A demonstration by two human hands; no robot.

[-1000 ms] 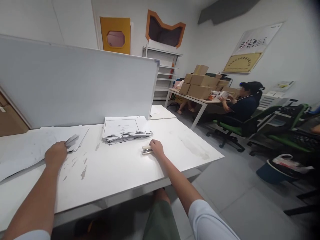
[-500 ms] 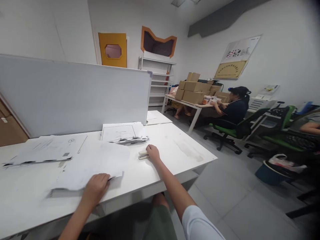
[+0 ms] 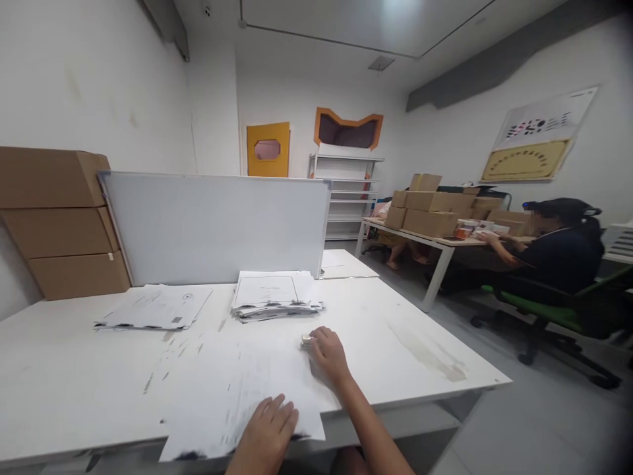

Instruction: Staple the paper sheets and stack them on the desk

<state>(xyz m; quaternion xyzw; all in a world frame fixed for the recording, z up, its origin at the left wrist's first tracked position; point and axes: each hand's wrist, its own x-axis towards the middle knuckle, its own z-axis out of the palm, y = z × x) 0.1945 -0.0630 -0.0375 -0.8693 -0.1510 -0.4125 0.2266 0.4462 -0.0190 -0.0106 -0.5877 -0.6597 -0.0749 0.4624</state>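
Sheets of paper lie at the near edge of the white worktop. The left hand rests flat and open on them, fingers spread, gripping nothing. Just beyond their far right corner, the right hand curls closed over a small stapler, of which only the tip shows. A stack of documents sits behind, before a white partition board.
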